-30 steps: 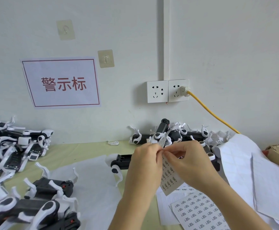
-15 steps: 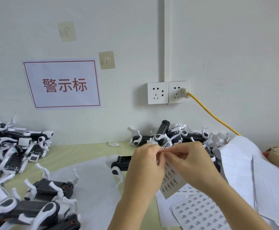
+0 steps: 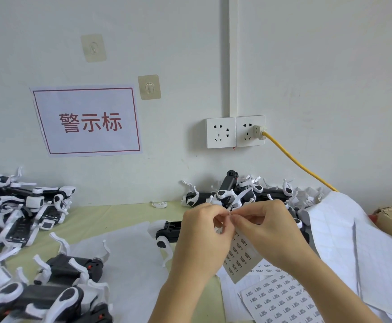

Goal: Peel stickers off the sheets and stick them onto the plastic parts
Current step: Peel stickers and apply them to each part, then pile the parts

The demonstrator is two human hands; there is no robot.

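Stickers at my fingertips: the pick at the strip's top edge goes on, nothing free yet.

At nine o'clock a heap of black-and-white plastic parts (image 3: 20,213) waits, another at seven o'clock, and one single part (image 3: 169,230) lies flat just left of my left hand (image 3: 202,238). That hand curls and pinches the top of the small sticker strip (image 3: 240,257), which hangs down at dead centre, just as it did a moment ago. My right hand (image 3: 267,231) meets it fingertip to fingertip, thumb and forefinger nipped on the same edge; it has barely shifted, so I judge the corner is only starting to lift. Whether a sticker is already off, I cannot tell. At five o'clock a full sheet (image 3: 281,299) lies ready; at three o'clock, spent backing sheets (image 3: 344,241).
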